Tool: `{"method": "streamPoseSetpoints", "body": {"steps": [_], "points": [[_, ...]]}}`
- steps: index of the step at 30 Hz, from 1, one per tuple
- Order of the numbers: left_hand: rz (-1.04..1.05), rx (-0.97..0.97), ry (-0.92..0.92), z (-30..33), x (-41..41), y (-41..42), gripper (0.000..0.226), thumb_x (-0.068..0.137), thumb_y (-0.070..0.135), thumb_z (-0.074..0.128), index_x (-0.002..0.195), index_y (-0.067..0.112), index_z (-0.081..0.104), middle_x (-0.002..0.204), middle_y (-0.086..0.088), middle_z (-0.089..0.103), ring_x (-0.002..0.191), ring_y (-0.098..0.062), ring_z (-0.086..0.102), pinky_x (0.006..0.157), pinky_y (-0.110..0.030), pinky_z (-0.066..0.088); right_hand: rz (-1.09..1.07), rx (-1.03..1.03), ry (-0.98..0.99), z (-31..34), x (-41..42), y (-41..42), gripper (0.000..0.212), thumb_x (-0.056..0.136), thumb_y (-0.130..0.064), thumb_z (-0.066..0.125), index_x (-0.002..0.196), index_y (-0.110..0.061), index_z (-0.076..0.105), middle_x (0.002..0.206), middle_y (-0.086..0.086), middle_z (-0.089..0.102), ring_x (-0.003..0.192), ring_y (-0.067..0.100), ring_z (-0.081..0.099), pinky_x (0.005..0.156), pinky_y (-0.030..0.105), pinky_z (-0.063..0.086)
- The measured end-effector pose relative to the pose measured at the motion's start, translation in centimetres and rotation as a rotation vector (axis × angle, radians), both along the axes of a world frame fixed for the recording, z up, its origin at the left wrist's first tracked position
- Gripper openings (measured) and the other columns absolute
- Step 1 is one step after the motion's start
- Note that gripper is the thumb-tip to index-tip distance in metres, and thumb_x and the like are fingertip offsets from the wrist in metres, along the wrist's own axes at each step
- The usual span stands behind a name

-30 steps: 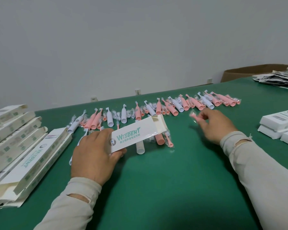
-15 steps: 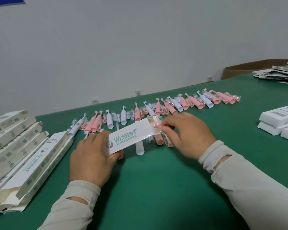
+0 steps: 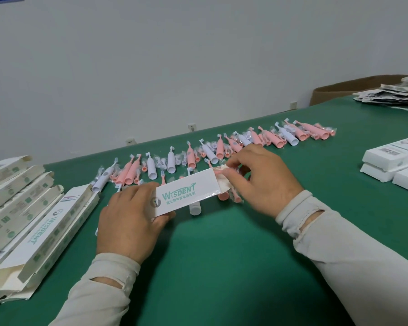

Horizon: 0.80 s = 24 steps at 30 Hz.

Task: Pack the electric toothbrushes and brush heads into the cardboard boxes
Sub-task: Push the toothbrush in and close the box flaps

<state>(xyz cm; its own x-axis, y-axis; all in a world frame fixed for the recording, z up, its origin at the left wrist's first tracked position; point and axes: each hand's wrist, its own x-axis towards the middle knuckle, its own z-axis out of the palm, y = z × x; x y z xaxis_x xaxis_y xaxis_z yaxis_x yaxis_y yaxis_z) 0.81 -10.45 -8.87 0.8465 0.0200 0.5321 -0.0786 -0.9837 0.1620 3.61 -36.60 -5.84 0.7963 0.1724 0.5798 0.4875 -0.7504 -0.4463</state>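
green table [image 3: 222, 267], toothbrushes [image 3: 222, 149], flat cartons [image 3: 21, 208], white boxes [image 3: 391, 161], perhaps leaflets [image 3: 393, 92]

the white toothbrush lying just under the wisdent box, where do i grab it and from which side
Grip the white toothbrush by its blunt round base end, the only part showing below the box that the left hand holds. Come from the near side, fingers across the barrel: the brush end points away and is hidden behind the box. The green table on the near side is bare.

Left hand [image 3: 130, 220] curled in a grip, right hand [image 3: 262, 180] pinching with fingertips, sleeved forearms converging
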Motion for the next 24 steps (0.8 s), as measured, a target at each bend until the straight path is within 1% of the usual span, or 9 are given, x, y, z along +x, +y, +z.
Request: {"method": "streamPoseSetpoints", "body": {"steps": [2,4,5,8,10,13,17,21,24], "points": [[0.018,-0.007,0.006,0.0,0.1,0.0,0.062,0.076,0.057,0.074,0.129,0.034,0.055,0.125,0.005,0.062,0.107,-0.026,0.053,0.085,-0.041,0.045,0.082,0.106,0.051,-0.4,0.1,0.2,0.023,0.091,-0.018,0.065,0.113,-0.017,0.070,0.100,-0.015,0.048,0.090,0.005,0.056,0.087,0.016,0.049],[0.024,-0.003,0.009,0.0,0.1,0.0,0.062,0.076,0.058,0.073,0.130,0.035,0.053,0.127,0.005,0.062,0.108,-0.026,0.053,0.086,-0.041,0.046,0.079,0.090,0.055,-0.6,0.2,0.4,0.028,0.091,-0.011,0.064,0.118,-0.017,0.070,0.099,-0.017,0.046,0.090,0.004,0.055,0.084,0.005,0.043],[0.025,0.002,0.011,0.0,0.1,0.0,0.062,0.076,0.059,0.073,0.130,0.035,0.053,0.127,0.006,0.062,0.108,-0.025,0.053,0.086,-0.041,0.046,0.051,0.061,0.040,-0.6,0.3,0.4,0.027,0.092,-0.014,0.064,0.119,-0.019,0.070,0.099,-0.016,0.047,0.089,0.005,0.055,0.085,0.008,0.043],[0.017,-0.010,0.009,-0.1,0.0,-0.1,0.062,0.075,0.057,0.075,0.129,0.033,0.054,0.124,0.003,0.063,0.106,-0.027,0.054,0.084,-0.042,0.046,-0.015,0.007,-0.023,-0.6,0.1,0.4,0.012,0.092,-0.026,0.064,0.103,-0.029,0.069,0.093,-0.017,0.059,0.085,0.010,0.059,0.083,0.032,0.052],[0.010,-0.020,0.007,-0.1,0.0,-0.2,0.062,0.075,0.055,0.077,0.128,0.031,0.056,0.123,0.002,0.064,0.106,-0.028,0.054,0.084,-0.042,0.046,-0.024,0.045,-0.027,-0.7,0.1,0.3,0.004,0.090,-0.030,0.067,0.088,-0.032,0.063,0.078,-0.021,0.060,0.075,0.006,0.057,0.074,0.032,0.051],[-0.008,-0.014,0.012,0.0,-0.1,-0.4,0.062,0.075,0.054,0.078,0.129,0.031,0.056,0.123,0.003,0.064,0.107,-0.027,0.054,0.087,-0.043,0.046,0.048,0.214,0.099,-1.2,0.1,0.7,0.013,0.088,-0.026,0.068,0.080,-0.030,0.058,0.066,-0.030,0.059,0.057,0.003,0.053,0.062,0.027,0.047],[-0.038,0.027,0.023,-0.2,-0.1,-0.4,0.060,0.075,0.052,0.079,0.127,0.030,0.057,0.120,0.004,0.065,0.104,-0.026,0.055,0.086,-0.043,0.048,0.298,0.322,0.318,-1.3,0.0,1.3,0.015,0.085,-0.015,0.050,0.087,-0.030,0.050,0.062,-0.012,0.060,0.052,0.005,0.050,0.059,0.030,0.046],[-0.027,-0.023,0.012,-0.1,0.0,-0.1,0.061,0.075,0.053,0.078,0.127,0.030,0.058,0.120,0.003,0.065,0.104,-0.028,0.055,0.086,-0.043,0.048,0.218,0.363,0.226,-0.6,0.8,-0.6,0.024,0.074,-0.029,0.049,0.097,-0.036,0.051,0.090,-0.021,0.067,0.055,0.003,0.051,0.058,0.023,0.046],[-0.018,-0.021,0.016,-0.2,0.0,0.0,0.061,0.075,0.054,0.077,0.128,0.031,0.057,0.120,0.003,0.065,0.103,-0.028,0.054,0.083,-0.042,0.046,0.176,0.107,0.202,-0.7,1.1,-2.1,0.065,0.066,-0.049,0.053,0.130,-0.048,0.045,0.115,-0.029,0.048,0.077,0.001,0.053,0.071,0.019,0.044]]}}
